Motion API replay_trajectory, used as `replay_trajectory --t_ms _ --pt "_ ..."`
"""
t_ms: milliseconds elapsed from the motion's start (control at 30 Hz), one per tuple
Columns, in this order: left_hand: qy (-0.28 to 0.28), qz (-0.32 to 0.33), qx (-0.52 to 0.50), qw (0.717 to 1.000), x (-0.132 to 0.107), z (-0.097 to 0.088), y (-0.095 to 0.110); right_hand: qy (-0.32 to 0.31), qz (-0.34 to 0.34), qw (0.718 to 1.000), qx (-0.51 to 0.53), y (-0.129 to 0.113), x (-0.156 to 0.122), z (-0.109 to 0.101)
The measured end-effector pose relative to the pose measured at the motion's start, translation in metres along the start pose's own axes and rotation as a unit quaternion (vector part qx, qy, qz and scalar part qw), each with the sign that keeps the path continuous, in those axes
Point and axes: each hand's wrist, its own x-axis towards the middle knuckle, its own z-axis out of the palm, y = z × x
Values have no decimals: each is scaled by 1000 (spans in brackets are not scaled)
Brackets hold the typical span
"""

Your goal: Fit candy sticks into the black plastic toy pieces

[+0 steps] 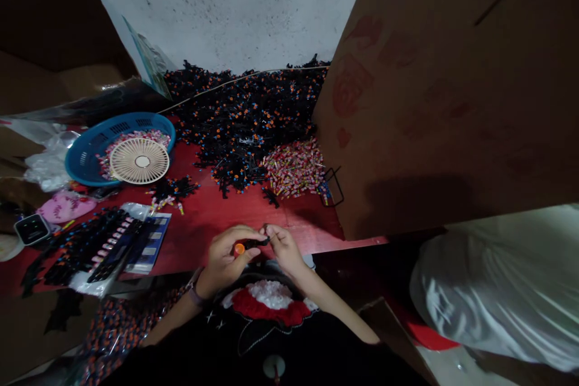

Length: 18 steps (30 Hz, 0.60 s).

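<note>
- Small black piece with orange tip (254, 243) sits between both hands, just above the edge of the red surface (199, 232).
- Left hand (222, 254) curled, pinching near the orange end.
- Right hand (283, 247) pinching the black end with its fingertips.
- Fingertip pinch suits a part this small.
- Forearms angle inward, hands touching.

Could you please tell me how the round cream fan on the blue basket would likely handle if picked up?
The round cream fan looks like thin ribbed plastic, so probably light for its size, with ribs that might crack if squeezed hard. Perched near the rim of the blue plastic basket, it could likely slide if pushed.
</note>
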Motion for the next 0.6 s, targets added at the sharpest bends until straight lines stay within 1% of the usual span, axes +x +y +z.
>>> replay_trajectory --t_ms 67,167,200,233,267,300,333,367,400,433,467,500,533,567,600 --pt "7 -42 1 999 -6 8 -16 -1 2 1000 1 8 2 5" --pt "39 -111 -13 993 -13 18 -55 -30 21 999 14 29 11 10" --pt "57 -140 -15 988 -14 17 -70 -45 23 999 9 38 17 9" --pt "79 -173 -9 982 -12 12 -86 -52 21 998 -5 47 24 5" --pt "104 -211 14 972 -8 3 -100 -42 18 998 -35 57 32 -1" --pt "125 -249 55 959 -2 -12 -114 -15 15 997 -75 65 40 -10" --pt "142 -283 116 941 7 -32 -125 29 16 992 -119 73 50 -23" --pt "159 -307 194 918 17 -55 -134 90 25 982 -166 80 60 -37" --pt "168 -313 279 892 29 -79 -140 135 34 971 -192 85 69 -54" --pt "163 -316 354 865 40 -103 -143 168 39 963 -207 88 78 -72" --pt "157 -313 421 837 52 -123 -145 195 44 955 -220 91 87 -89" --pt "159 -302 481 808 62 -138 -145 219 47 947 -231 93 94 -106" --pt "160 -287 525 785 71 -146 -144 237 50 940 -241 94 101 -121" --pt "159 -268 555 772 78 -146 -144 250 53 934 -250 96 107 -133" --pt "154 -246 567 771 84 -138 -144 258 56 929 -259 97 112 -143"
